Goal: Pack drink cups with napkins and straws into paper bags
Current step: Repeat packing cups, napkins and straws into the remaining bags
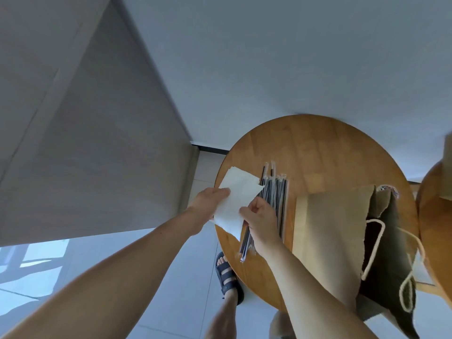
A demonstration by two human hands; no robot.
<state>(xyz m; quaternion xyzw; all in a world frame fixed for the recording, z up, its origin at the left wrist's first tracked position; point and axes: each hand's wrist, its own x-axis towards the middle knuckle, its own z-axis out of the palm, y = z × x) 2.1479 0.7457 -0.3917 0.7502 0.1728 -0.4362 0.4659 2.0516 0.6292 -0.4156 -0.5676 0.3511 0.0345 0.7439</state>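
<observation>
As left hand [208, 199] grips napkin [236, 195], straws [278, 192] beside

Round wooden table [305, 148] stands near a pale wall [269, 57], a second wooden table [435, 231] just beside it at the right edge. Grey panel [97, 143] fills the left side, above a pale tiled floor [171, 277]. One foot in a dark strapped sandal [226, 277] rests on the floor by the table's near-left rim

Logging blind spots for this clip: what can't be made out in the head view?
Head view:
- Brown paper bag with rope handles: interior in shadow, contents unseen.
- White paper napkins: sheet count hidden by overlap and the left hand and right hand gripping them.
- Clear-wrapped dark straws: partly covered by napkins and right hand.
- Second wooden table: cut off by right edge.
</observation>
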